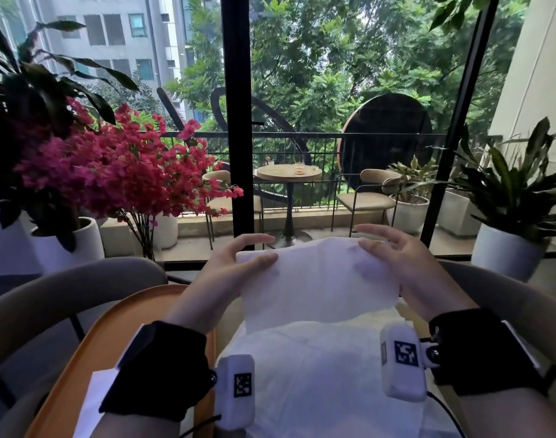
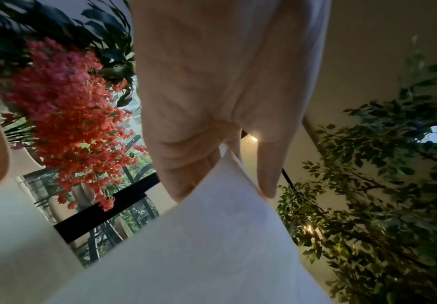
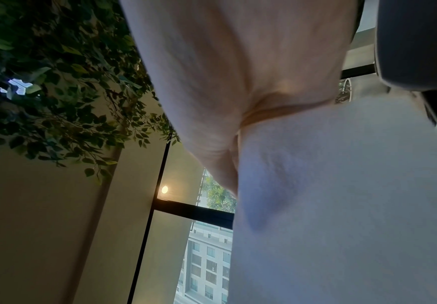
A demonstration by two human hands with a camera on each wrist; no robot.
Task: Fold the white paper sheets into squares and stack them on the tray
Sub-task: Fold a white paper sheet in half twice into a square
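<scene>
Two hands up, both on one white paper sheet (image 1: 317,279) held raised in front of the chest, at 12 o'clock from the wrists. Left hand (image 1: 226,273) pinches the sheet's top left corner, thumb on the near face, fingers behind; right hand (image 1: 406,267) pinches the top right edge the same way, its upper fingers spread loose above the paper. More white paper sheets lie flat below (image 1: 327,374), at 6 o'clock from the raised one; their count cannot be told. One orange tray (image 1: 90,349) at 8 o'clock, with one white folded piece (image 1: 96,396) on it, partly hidden by the left wristband. Left wrist view shows thumb and fingers (image 2: 186,164) closing on the sheet's corner (image 2: 212,236) from beneath, plus a ceiling light the head view lacks. Right wrist view shows the paper (image 3: 342,195) draped over the palm side, fingertips hidden under it. Around: one red-flowered plant (image 1: 118,172) at 10 o'clock, two white-potted green plants at 2 to 3 o'clock, one round balcony table (image 1: 289,173) at 12 with two chairs. A black window frame post (image 1: 237,121) cuts across the balcony view
</scene>
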